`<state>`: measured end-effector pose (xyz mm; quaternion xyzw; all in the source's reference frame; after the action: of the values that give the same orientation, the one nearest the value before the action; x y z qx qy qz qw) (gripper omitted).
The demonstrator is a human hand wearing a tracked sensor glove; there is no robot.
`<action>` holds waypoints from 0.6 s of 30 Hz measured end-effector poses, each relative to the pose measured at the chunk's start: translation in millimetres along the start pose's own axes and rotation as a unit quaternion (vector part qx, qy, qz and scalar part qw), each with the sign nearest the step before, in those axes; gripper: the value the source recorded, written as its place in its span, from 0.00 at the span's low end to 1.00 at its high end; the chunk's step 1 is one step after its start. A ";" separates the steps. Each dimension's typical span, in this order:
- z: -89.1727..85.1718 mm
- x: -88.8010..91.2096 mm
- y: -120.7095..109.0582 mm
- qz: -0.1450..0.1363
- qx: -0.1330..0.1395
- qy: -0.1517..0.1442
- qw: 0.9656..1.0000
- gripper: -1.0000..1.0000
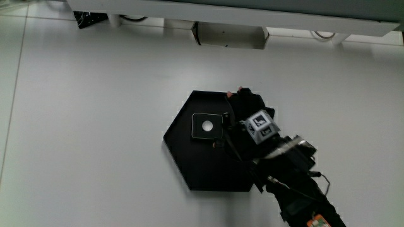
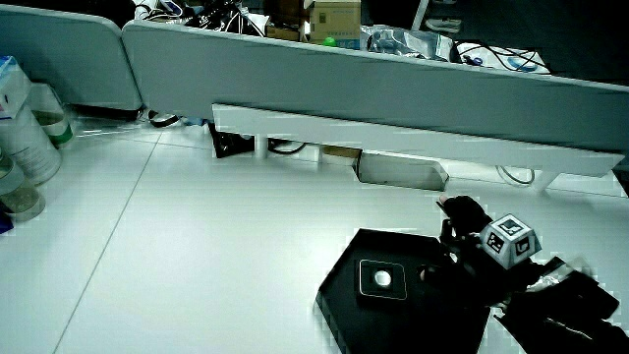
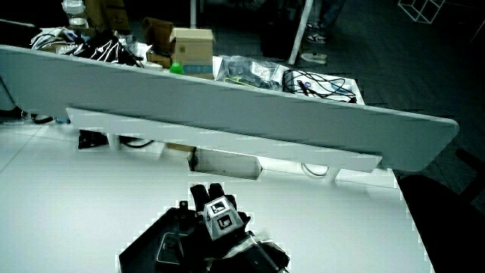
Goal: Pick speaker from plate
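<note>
A small square speaker [image 1: 206, 125] with a pale round centre lies on a flat black hexagonal plate [image 1: 189, 167]. The gloved hand [image 1: 249, 116] hovers beside it; whether its fingers are apart or together, I cannot tell.

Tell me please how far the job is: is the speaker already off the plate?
Not yet. Done: the hand has reached the plate and is over its edge, beside the speaker. In hand: nothing visibly; the speaker lies flat on the plate in the main view and in a side view. Left: gripping the speaker and lifting it off the plate.
</note>
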<state>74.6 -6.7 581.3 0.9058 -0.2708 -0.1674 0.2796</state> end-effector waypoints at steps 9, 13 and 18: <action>-30.3 -15.2 44.6 0.051 -0.153 -0.005 0.987 0.50; -44.6 -21.1 54.3 0.048 -0.197 -0.026 0.979 0.50; -50.9 -28.1 59.4 0.055 -0.209 -0.040 0.976 0.50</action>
<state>51.8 -10.5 661.1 0.8036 -0.2903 -0.2405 0.4605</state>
